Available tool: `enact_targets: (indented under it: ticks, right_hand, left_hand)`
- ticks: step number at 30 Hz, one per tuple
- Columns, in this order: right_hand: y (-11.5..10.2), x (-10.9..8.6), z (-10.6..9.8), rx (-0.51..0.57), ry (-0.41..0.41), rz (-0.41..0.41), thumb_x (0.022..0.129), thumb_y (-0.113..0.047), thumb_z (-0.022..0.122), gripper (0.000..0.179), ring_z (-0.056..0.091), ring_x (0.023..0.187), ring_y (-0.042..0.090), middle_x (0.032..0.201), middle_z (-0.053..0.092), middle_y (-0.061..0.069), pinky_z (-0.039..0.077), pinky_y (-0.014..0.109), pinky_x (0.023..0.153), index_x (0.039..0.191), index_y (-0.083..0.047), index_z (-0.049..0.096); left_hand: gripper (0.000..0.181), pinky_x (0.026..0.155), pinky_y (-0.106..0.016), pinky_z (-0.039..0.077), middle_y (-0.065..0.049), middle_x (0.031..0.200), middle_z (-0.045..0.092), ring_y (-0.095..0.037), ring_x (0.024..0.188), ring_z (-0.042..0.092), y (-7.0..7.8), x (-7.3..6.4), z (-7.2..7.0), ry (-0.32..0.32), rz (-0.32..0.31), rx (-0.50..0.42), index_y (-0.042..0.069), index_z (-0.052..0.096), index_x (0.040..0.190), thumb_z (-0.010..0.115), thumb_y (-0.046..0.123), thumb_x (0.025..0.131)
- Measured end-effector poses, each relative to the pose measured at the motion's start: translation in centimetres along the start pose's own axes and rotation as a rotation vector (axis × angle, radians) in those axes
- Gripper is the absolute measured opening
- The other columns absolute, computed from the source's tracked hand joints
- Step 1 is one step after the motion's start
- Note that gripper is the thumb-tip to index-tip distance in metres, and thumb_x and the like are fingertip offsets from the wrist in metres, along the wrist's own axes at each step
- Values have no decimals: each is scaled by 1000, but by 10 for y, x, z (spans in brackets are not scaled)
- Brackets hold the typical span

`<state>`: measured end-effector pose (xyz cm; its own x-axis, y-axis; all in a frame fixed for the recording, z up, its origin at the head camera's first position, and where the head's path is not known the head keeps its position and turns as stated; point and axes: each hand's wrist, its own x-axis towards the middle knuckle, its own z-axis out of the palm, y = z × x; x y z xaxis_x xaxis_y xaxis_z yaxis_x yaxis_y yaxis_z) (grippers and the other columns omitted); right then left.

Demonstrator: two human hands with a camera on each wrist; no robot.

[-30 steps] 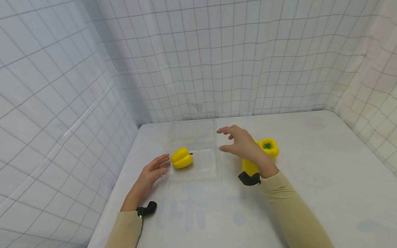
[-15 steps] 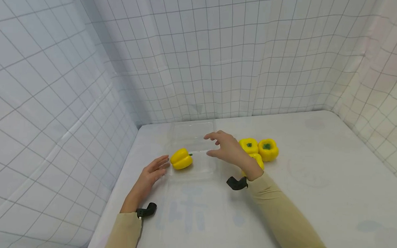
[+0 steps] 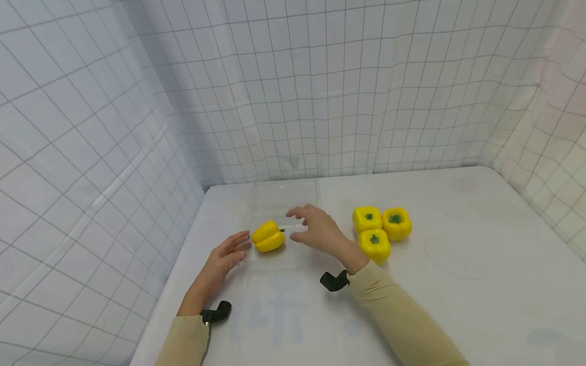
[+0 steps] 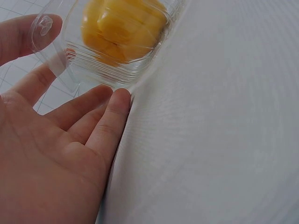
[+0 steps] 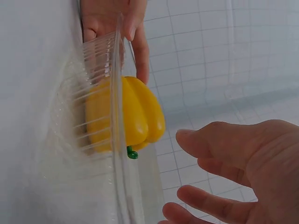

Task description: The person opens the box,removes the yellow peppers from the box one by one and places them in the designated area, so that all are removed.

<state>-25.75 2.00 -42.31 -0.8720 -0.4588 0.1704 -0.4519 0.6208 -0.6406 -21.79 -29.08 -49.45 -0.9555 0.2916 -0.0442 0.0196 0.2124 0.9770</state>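
Observation:
A yellow bell pepper (image 3: 268, 237) with a green stem lies on its side in a clear plastic clamshell container (image 3: 302, 257), near its left end. My left hand (image 3: 226, 257) is at the container's left end, fingers extended. In the left wrist view its fingertips touch the ribbed outer wall (image 4: 105, 70), and the thumb shows by the clear rim. Over the container's right part hovers my right hand (image 3: 317, 230), fingers relaxed and spread, holding nothing. The right wrist view shows its thumb apart from the pepper (image 5: 140, 114), whose stem points toward that hand's side.
The container's clear lid (image 3: 285, 193) lies folded back behind it. Right of the container, three more yellow bell peppers (image 3: 374, 245) stand close together, stems up. White gridded curtains (image 3: 315, 97) surround the back and sides of the white table (image 3: 444, 296).
My right hand has moved left and slightly toward me, from beside the standing peppers to over the container, uncovering those peppers. The left hand and the lying pepper stay in place.

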Motion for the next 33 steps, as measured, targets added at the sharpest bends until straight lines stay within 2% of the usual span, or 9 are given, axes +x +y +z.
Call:
enact_targets:
  ticks: [7,15,20,25,28,33]
  right_hand:
    - [-2,5,13,20,-30,-18,89,-22,77,51,62,108,32,127,61,13,52,41,82,137,-18,60]
    - [-7,16,27,34,-25,-11,87,-23,78,55,63,102,26,125,63,11,52,35,79,139,-18,59]
    - [-6,20,34,64,-47,15,87,-23,79,58,63,104,28,126,61,12,52,34,80,141,-19,58]
    - [-5,23,36,100,-58,30,87,-24,79,60,61,104,28,128,60,13,52,34,80,143,-20,56]
    - [-4,24,38,117,-67,24,87,-24,78,62,60,101,26,130,59,15,51,34,80,144,-20,55]
    - [-1,25,43,138,-92,-2,89,-21,78,58,60,96,22,130,59,16,52,34,79,143,-20,56]
  left_hand:
    - [53,115,-63,20,-2,160,35,-28,146,34,0,0,0,-4,8,4,22,37,156,52,21,105]
    - [53,115,-63,20,0,159,36,-27,145,35,1,2,1,4,-5,11,24,38,156,53,21,105]
    - [53,114,-62,22,1,158,38,-26,144,36,0,2,1,7,-9,12,25,39,155,54,23,105]
    - [54,114,-63,22,-2,159,36,-28,145,36,-1,3,0,-3,8,8,22,38,156,54,23,105]
    - [55,114,-63,21,-4,160,35,-29,145,35,-1,3,0,-7,15,1,21,37,157,54,22,105]
    - [54,114,-64,20,-1,159,35,-27,144,36,-1,0,0,1,-6,-9,22,37,156,54,22,105]
